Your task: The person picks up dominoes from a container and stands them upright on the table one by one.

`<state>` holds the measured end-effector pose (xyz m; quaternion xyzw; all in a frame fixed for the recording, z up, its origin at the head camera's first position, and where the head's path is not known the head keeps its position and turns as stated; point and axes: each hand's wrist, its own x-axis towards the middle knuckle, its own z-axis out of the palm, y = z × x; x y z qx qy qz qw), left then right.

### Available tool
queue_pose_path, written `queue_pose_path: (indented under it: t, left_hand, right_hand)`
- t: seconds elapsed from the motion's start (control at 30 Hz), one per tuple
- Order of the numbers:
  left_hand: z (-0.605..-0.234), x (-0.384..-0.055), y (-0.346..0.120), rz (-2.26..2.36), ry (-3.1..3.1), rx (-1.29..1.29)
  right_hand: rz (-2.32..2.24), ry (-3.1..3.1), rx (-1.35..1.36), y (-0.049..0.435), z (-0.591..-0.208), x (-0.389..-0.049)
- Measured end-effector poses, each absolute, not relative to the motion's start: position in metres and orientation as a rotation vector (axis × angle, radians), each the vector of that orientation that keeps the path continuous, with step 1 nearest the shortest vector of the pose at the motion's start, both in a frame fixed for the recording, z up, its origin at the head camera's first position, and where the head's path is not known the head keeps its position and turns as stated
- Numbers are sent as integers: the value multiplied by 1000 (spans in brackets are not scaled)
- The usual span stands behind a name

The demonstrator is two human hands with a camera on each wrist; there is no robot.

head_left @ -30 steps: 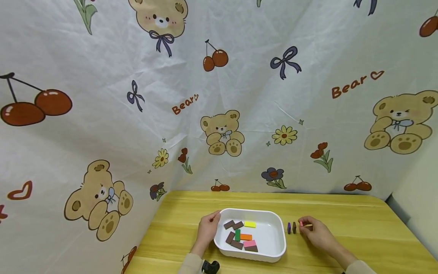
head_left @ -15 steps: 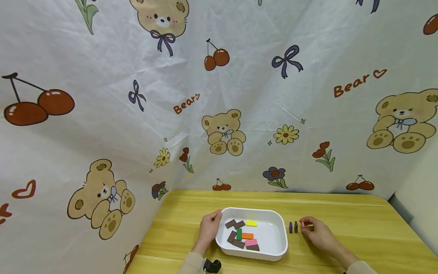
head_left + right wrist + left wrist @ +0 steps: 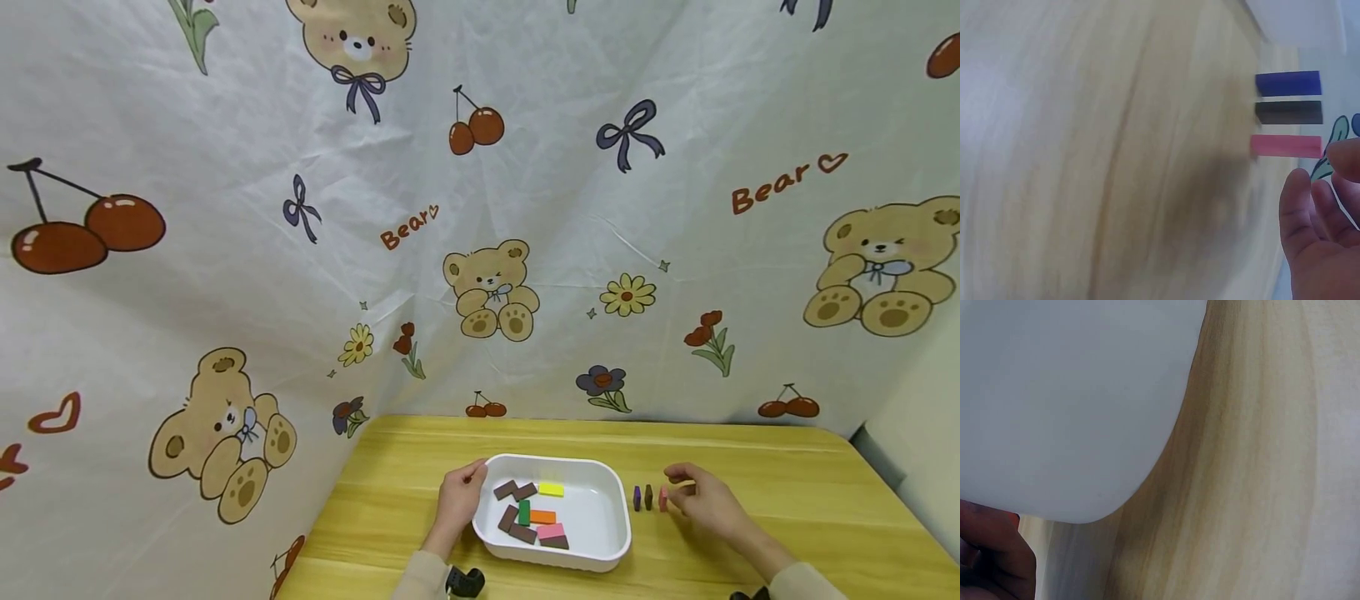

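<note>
My left hand (image 3: 459,500) grips the left end of a white plastic tray (image 3: 590,515) by its rim, with the fingers curled in the left wrist view. Just right of the tray, a purple domino (image 3: 637,498), a dark brown domino (image 3: 648,497) and a pink domino (image 3: 663,498) stand upright in a short row with gaps between them. Beside the pink one is my right hand (image 3: 705,502), thumb and forefinger spread, nothing between them. The right wrist view shows its fingertips close to the pink domino (image 3: 1286,145).
Several brown dominoes (image 3: 522,534) lie flat in the tray's left half, among a yellow (image 3: 551,490), a green (image 3: 524,512), an orange (image 3: 543,517) and a pink one (image 3: 551,530). Behind the wooden table (image 3: 780,475) hangs a bear-printed cloth (image 3: 540,375).
My right hand has let go of the pink domino, which now stands on the table beside the brown one, and its fingers have spread and drawn slightly right. My left hand keeps its hold.
</note>
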<state>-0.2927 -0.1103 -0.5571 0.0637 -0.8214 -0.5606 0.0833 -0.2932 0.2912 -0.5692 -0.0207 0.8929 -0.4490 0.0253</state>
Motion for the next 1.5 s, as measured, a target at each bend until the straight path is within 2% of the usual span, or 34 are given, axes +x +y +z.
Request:
queue_pose_path:
  t: [0.57,1.3,1.5]
  left_hand:
    - [-524,-272,-102,-1668,-2455,219]
    - [-537,-281,-105,-1661,-2453,174]
    - [-540,-284,-106,-1641,-2460,187]
  right_hand:
    - [-1398,2831,-111,260,-544,-279]
    - [-1556,2702,-132,186,-531,-278]
    - [-1554,2677,-260,162,-529,-276]
